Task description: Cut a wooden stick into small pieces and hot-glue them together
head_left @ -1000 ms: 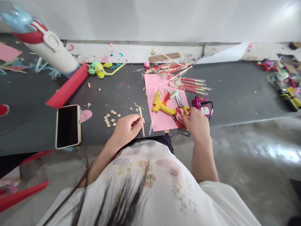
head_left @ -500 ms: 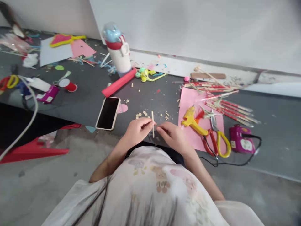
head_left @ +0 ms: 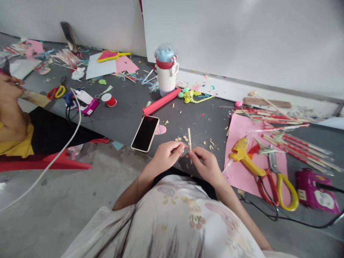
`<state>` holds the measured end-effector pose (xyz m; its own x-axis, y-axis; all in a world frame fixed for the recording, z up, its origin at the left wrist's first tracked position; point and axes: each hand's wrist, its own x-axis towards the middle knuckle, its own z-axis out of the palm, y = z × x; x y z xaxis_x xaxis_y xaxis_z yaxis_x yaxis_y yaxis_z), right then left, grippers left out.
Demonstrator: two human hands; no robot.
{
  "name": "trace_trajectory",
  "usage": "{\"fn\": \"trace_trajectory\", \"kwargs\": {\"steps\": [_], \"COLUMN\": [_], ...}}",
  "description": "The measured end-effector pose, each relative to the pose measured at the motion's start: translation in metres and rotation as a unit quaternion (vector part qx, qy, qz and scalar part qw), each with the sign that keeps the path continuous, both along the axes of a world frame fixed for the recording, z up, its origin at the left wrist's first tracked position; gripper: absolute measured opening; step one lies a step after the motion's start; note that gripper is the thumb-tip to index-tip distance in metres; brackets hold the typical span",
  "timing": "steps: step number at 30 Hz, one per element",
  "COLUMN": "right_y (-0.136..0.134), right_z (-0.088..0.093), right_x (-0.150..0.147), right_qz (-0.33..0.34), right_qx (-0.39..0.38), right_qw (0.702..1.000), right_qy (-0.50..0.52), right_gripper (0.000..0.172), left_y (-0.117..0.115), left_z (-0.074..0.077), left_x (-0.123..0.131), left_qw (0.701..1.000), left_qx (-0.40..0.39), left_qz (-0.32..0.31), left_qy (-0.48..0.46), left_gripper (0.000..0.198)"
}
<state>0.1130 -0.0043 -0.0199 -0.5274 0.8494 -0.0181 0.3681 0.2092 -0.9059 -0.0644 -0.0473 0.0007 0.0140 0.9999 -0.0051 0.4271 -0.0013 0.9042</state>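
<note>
A short, pale wooden stick (head_left: pixel 189 135) stands almost upright between my hands at the table's front edge. My right hand (head_left: pixel 204 163) is closed on its lower part with thumb and fingertips. Just left of the stick, my left hand (head_left: pixel 168 154) is pinched, its fingertips close to the stick; anything in that pinch is too small to make out. Behind my fingers, small pale wooden bits (head_left: pixel 185 138) lie scattered on the dark table. A phone (head_left: pixel 145 134) with a dark screen lies left of them, partly over a pink paper oval (head_left: pixel 161 129).
Right: pink paper (head_left: pixel 236 125), a yellow glue gun (head_left: pixel 248 161), scissors (head_left: pixel 287 193), a purple box (head_left: pixel 317 190) with a cable and red-patterned sticks (head_left: pixel 298 147). Behind: a bottle (head_left: pixel 166 77) and red roll (head_left: pixel 162 102). Left: a thread spool (head_left: pixel 109 100) and another person's arm (head_left: pixel 12 111).
The stick has passed from my left fingers to my right ones. My view has swung left, so the table's contents appear farther right and another person's arm shows.
</note>
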Motion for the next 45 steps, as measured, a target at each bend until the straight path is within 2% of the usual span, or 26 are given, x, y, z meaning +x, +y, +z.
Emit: {"fn": "trace_trajectory", "kwargs": {"steps": [3,4,6,8,10,12,15,18,21,25,32,37,41,45], "right_y": [0.004,0.006,0.011,0.016,0.02,0.023,0.023,0.021,0.019,0.018,0.016,0.015,0.015,0.018], "right_z": [-0.002,-0.002,-0.003,-0.001,0.002,0.005,0.01,0.012,0.013,0.012,0.009,0.008,0.006,0.006], "right_x": [0.001,0.002,0.004,0.005,0.005,0.004,0.0,-0.007,-0.014,-0.019,-0.013,-0.007,0.0,0.013], "right_qz": [-0.086,-0.104,-0.119,-0.113,-0.091,-0.06,-0.011,0.032,0.061,0.065,0.08,0.109,0.079,0.017], "right_qx": [-0.055,-0.076,-0.109,-0.124,-0.132,-0.142,-0.138,-0.134,-0.165,-0.19,-0.222,-0.233,-0.237,-0.208], "right_qw": [0.994,0.99,0.983,0.978,0.973,0.969,0.969,0.969,0.959,0.951,0.951,0.949,0.953,0.963], "right_qy": [0.032,0.05,0.088,0.125,0.164,0.194,0.205,0.207,0.222,0.235,0.202,0.181,0.168,0.169], "right_gripper": [0.033,0.034,0.033,0.03,0.027,0.025,0.025,0.026,0.029,0.032,0.036,0.036,0.035,0.035], "left_y": [0.003,0.005,0.01,0.015,0.02,0.022,0.023,0.021,0.02,0.018,0.014,0.01,0.008,0.01], "left_z": [-0.003,-0.004,-0.006,-0.008,-0.008,-0.007,-0.005,-0.003,-0.002,0.001,0.005,0.003,0.004,0.002], "left_x": [-0.004,-0.004,-0.005,-0.004,-0.004,-0.003,-0.003,-0.003,-0.002,-0.003,-0.006,-0.009,-0.012,-0.016], "left_qw": [0.987,0.971,0.919,0.863,0.825,0.804,0.789,0.797,0.829,0.867,0.926,0.946,0.963,0.973], "left_qx": [0.099,0.146,0.243,0.325,0.381,0.417,0.438,0.432,0.393,0.332,0.252,0.223,0.191,0.152], "left_qz": [-0.057,-0.087,-0.146,-0.195,-0.227,-0.244,-0.261,-0.273,-0.29,-0.301,-0.27,-0.233,-0.186,-0.172], "left_qy": [0.113,0.168,0.272,0.333,0.349,0.347,0.344,0.322,0.271,0.217,0.078,-0.036,-0.044,-0.011], "left_gripper": [0.033,0.032,0.032,0.033,0.032,0.031,0.032,0.032,0.03,0.029,0.027,0.025,0.025,0.03]}}
